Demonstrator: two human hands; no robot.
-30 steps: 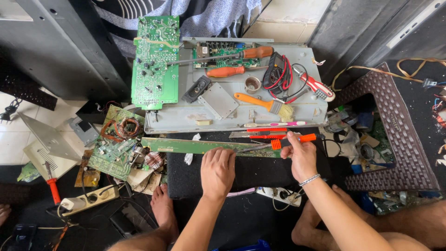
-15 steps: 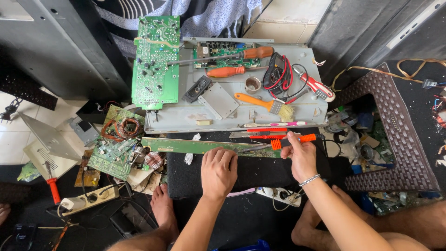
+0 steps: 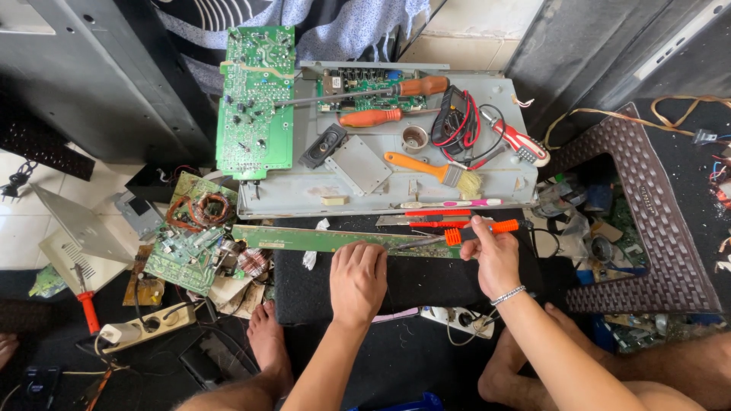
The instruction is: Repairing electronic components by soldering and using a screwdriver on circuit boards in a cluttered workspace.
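My left hand (image 3: 358, 280) lies palm down, fingers curled and pressed flat ahead of me. My right hand (image 3: 493, 259) is raised beside it, fingers pinched closed in a grip, a beaded bracelet on its wrist. Both forearms reach forward, bare.

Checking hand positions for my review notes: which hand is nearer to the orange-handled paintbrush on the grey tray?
Right. The right hand sits just below and slightly right of the paintbrush, gripping an orange-handled tool. The left hand rests lower and further left, on the long green strip board.
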